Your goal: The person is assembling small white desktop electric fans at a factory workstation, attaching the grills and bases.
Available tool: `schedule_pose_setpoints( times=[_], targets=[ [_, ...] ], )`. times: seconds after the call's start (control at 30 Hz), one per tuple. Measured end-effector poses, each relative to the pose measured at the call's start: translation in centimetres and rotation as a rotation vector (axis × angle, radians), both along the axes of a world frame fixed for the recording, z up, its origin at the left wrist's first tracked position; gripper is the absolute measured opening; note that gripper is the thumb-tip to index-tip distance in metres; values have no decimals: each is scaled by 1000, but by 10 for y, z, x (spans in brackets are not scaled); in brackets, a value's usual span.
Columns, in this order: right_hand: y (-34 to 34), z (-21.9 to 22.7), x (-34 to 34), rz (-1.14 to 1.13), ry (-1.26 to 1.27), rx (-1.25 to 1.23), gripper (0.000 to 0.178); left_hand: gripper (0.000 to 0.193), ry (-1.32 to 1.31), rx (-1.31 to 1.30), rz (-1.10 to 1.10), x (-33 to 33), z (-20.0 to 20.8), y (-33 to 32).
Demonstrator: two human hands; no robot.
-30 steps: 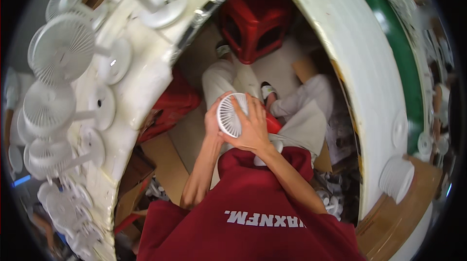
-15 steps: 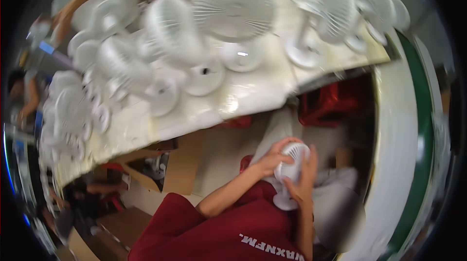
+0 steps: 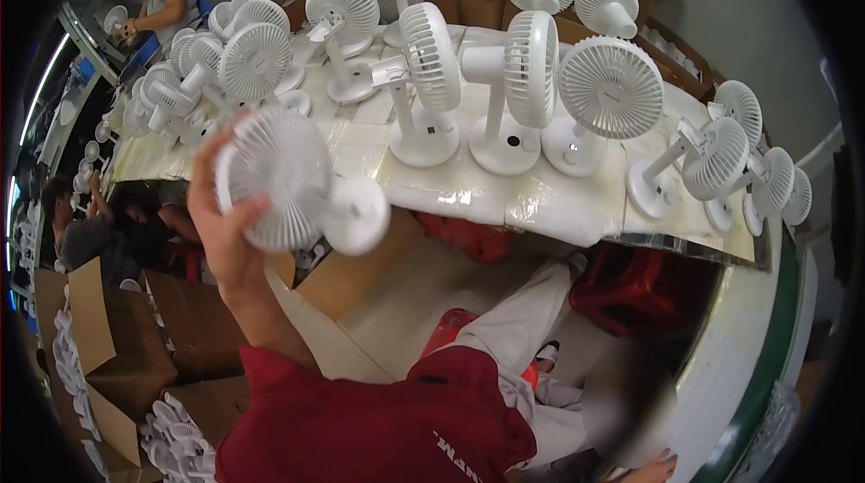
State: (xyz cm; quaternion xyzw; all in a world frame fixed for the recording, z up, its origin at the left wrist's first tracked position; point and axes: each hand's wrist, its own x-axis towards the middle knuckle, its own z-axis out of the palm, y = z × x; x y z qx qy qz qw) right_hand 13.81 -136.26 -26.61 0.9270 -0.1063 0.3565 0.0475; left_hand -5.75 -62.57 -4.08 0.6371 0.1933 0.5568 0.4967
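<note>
My left hand (image 3: 225,222) is raised at the table's near left, fingers and thumb closed round the cage of a white desk fan (image 3: 279,177). That fan is tilted, its round base (image 3: 357,216) pointing right, and it hangs over the table's front edge. At the lower right rim, a hand that appears to be my right hand (image 3: 656,469) shows only in part, beside the right-hand counter; its fingers are too cut off to read. Nearest the held fan on the table stand a fan with its head turned sideways (image 3: 431,58) and a front-facing fan (image 3: 256,61).
Several white fans stand along the white table (image 3: 541,204). Below are red stools (image 3: 622,289) and open cardboard boxes (image 3: 122,339), one with fan parts. Another person (image 3: 167,1) works at the far left; a second person (image 3: 77,222) sits at the left. A green-edged counter (image 3: 766,303) runs along the right.
The fan was in both my hands near my lap; now my left hand alone holds it up at the left by the table. My right hand has left it. The view has shifted.
</note>
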Motion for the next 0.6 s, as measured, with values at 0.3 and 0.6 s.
schedule_pose_setpoints(
  times=[0.3,0.6],
  targets=[
    [60,13,13,-283,240,204,42,54,92,314,415,120,-15,122],
    [88,17,-66,-257,118,124,42,43,211,432,465,103,2,163]
  ],
)
